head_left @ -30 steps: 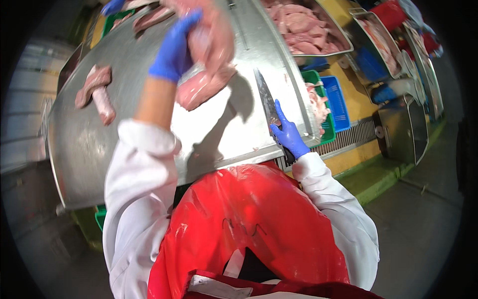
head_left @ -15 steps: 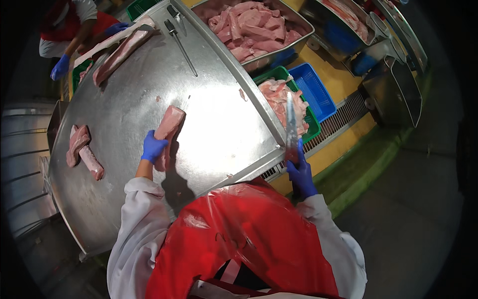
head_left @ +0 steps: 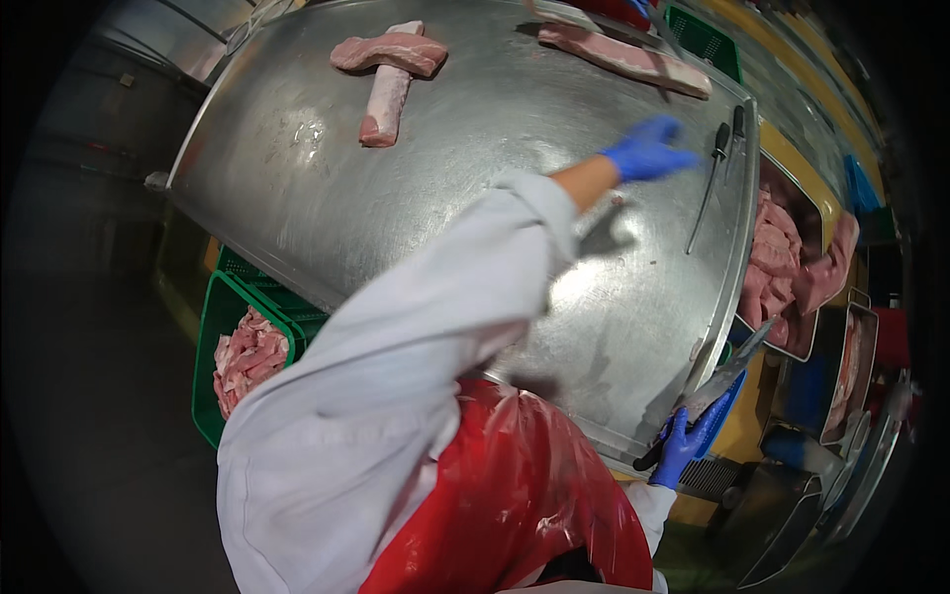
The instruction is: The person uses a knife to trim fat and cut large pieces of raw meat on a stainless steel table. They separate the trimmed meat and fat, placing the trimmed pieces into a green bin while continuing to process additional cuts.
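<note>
My left hand (head_left: 651,150), in a blue glove, reaches out over the metal table (head_left: 475,168) with fingers apart and nothing in it. It is nearest to a sharpening steel (head_left: 705,203) with a black handle. At the lower right, my gloved right hand (head_left: 681,445) grips a knife (head_left: 730,374), its broad blade pointing up and right, past the table's edge. One slab of meat (head_left: 829,265) appears above the right rim of a metal bin full of meat pieces (head_left: 772,252); whether it rests there or is in the air I cannot tell.
Two crossed meat pieces (head_left: 389,84) lie at the far left of the table. A long strip of meat (head_left: 625,61) lies at the far edge, by another person's red apron (head_left: 621,10). Green baskets (head_left: 203,381) stand lower left, one holding trimmings. A blue basket (head_left: 730,406) is beyond my right hand.
My left hand has let go of the meat piece and swung right and away from me. That piece has left the table's middle. The view has turned right; the knife stays in my right hand.
</note>
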Available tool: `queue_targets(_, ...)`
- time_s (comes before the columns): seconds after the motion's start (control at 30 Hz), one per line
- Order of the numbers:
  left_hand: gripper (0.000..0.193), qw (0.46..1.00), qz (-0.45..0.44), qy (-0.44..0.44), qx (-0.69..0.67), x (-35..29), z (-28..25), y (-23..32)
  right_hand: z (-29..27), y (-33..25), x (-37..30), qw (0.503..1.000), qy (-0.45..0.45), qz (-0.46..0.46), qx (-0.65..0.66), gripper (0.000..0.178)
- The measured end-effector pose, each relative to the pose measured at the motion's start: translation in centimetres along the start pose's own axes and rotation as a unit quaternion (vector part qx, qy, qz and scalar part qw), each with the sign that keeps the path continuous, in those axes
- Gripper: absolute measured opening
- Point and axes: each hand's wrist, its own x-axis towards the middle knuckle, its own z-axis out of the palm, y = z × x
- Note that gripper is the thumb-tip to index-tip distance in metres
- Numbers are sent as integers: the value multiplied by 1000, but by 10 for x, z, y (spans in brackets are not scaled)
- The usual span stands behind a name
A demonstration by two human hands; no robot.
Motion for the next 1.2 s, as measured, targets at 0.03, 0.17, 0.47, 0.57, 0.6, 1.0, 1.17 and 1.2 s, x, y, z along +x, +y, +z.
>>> queue_targets(0.03, 75, 998, -47, 27, -36, 0, -30, -62, 5, -24, -8, 999, -14, 42, 18, 83)
queue_targets(0.17, 91, 851, -239, 191, 427, -47, -261, -275, 89, -67, -12, 993, -67, 98, 25, 83)
queue_targets(0.47, 102, 710, -353, 201, 575, -33, -402, -345, 125, -107, -34, 976, -56, 211, -28, 83)
queue_targets(0.57, 97, 647, -63, 131, 749, 14, -450, -391, 129, -99, -29, 980, -63, 182, -55, 82)
queue_targets(0.6, 95, 646, -36, 93, 757, 28, -459, -399, 131, -98, -27, 981, -67, 170, -67, 83)
queue_targets(1.0, 68, 744, -46, -210, 633, 128, -497, -360, 191, -137, -26, 954, -98, 260, -112, 88)
queue_targets(1.17, 73, 788, -57, -170, 588, 100, -476, -330, 209, -143, -34, 962, -90, 247, -70, 87)
queue_targets(1.2, 78, 797, -42, -161, 580, 88, -480, -326, 208, -141, -38, 965, -97, 237, -62, 86)
